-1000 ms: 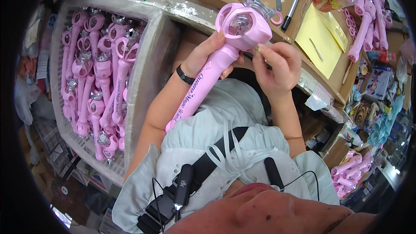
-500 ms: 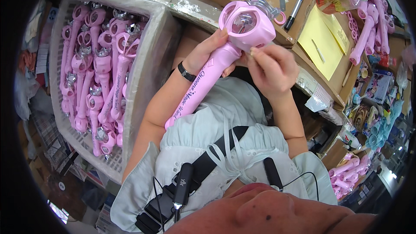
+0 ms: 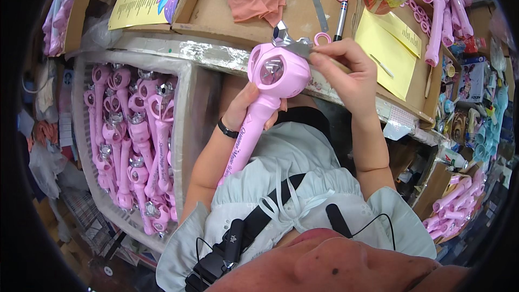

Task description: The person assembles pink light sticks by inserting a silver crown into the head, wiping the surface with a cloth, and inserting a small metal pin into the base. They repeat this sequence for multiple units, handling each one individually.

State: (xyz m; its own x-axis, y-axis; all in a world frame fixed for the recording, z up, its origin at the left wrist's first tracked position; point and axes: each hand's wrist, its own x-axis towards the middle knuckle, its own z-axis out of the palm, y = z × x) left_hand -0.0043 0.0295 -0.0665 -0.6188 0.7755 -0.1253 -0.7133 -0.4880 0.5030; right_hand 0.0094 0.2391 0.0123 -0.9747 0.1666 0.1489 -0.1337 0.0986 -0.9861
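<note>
We see the cardboard work tray (image 3: 303, 19) along the top, and to our left a bin (image 3: 186, 124) packed with pink wands (image 3: 135, 140). Before the tray's front edge we hold one pink toy wand (image 3: 259, 113) tilted, its round jewelled head uppermost. Our left hand (image 3: 246, 111) is wrapped around its neck; our right hand (image 3: 351, 73) pinches a silver crown piece (image 3: 289, 43) at the top of the head.

A pale grey-white ruffled top with short frilled sleeves, a black strap (image 3: 259, 219) crossing the chest, thin black cable beside it, and a black wristband (image 3: 227, 129) on the left wrist
</note>
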